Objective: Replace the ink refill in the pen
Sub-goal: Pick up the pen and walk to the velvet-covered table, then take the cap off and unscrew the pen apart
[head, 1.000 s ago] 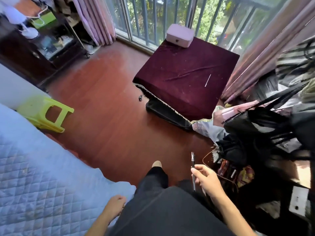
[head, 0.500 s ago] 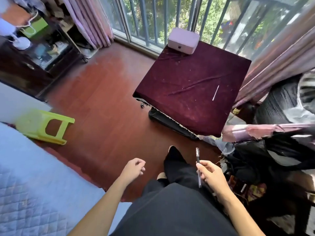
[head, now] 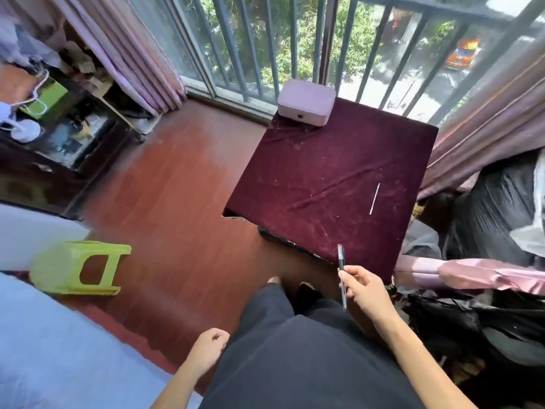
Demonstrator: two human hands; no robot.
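While the right hand (head: 364, 287) pinches the pen (head: 342, 276) upright near the table (head: 309, 178), ready to open, the left hand (head: 206, 349) hangs loosely curled and empty. A thin white stick (head: 374, 199), maybe the refill, lies there. The pink box (head: 305, 102) looks closed.

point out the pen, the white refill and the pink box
pen (head: 341, 262): head view, upper barrel above the fingers
white refill (head: 374, 198): head view, middle of its length
pink box (head: 306, 102): head view, lid centre

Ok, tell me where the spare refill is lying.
The thin white refill lies on the maroon tablecloth, toward its right edge, beyond the pen in the right hand.
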